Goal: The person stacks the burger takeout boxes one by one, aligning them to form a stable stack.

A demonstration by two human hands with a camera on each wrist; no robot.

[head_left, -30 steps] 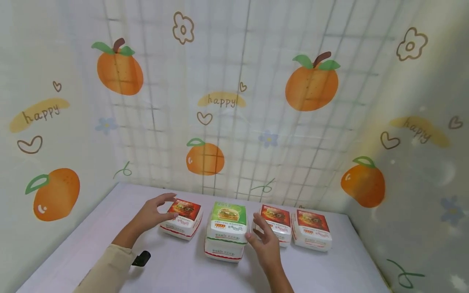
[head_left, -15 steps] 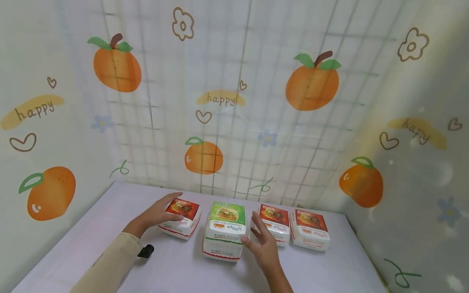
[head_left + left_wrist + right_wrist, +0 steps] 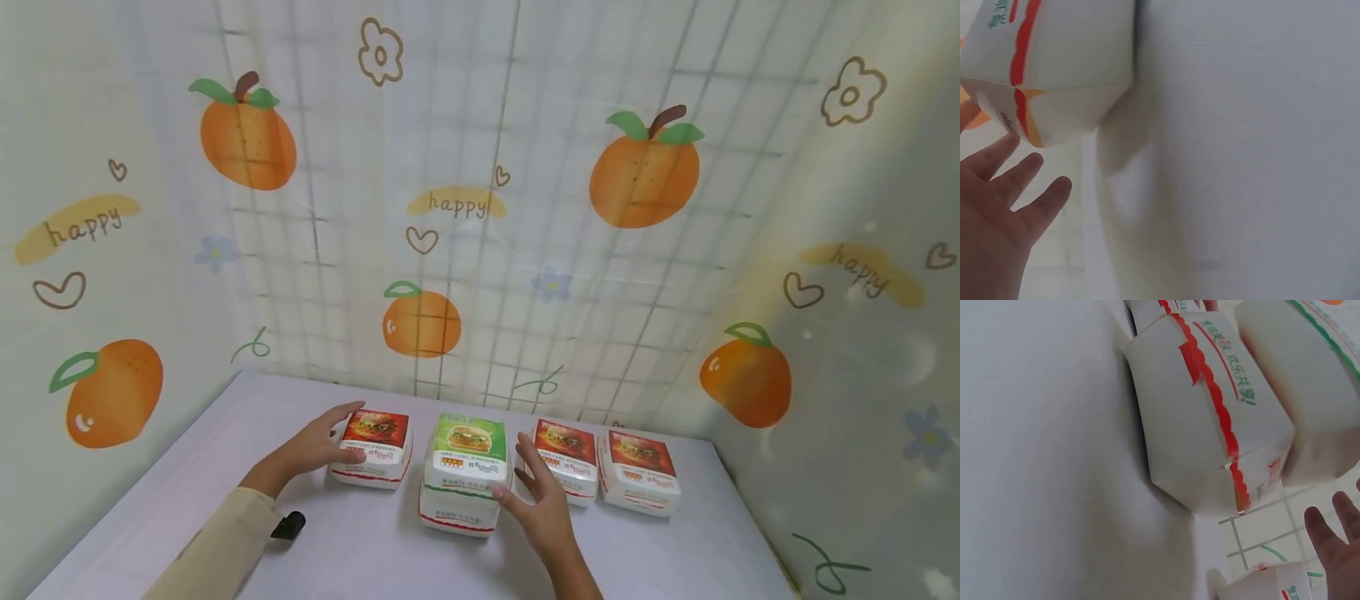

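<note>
A red-topped burger box (image 3: pixel 375 448) sits on the table at left. My left hand (image 3: pixel 313 446) grips its left side, thumb at the front and index finger at the back corner; the other fingers (image 3: pixel 1025 169) spread loosely beside the box in the left wrist view. To its right, a green-topped burger box (image 3: pixel 465 450) rests on a red-trimmed burger box (image 3: pixel 457 510). My right hand (image 3: pixel 542 508) is beside this stack with fingers extended, the thumb tip at the green-topped box's right edge. Contact there cannot be told.
Two more red-topped burger boxes, a nearer-centre one (image 3: pixel 567 454) and a right-hand one (image 3: pixel 639 468), stand right of my right hand. A black object (image 3: pixel 288 526) is by my left wrist. Behind the white table (image 3: pixel 637 558) hangs an orange-print curtain (image 3: pixel 517 333).
The left burger box has turned until its front edge faces me more squarely, my left hand now closer on its side. The stack stays put; my right thumb has shifted slightly inward.
</note>
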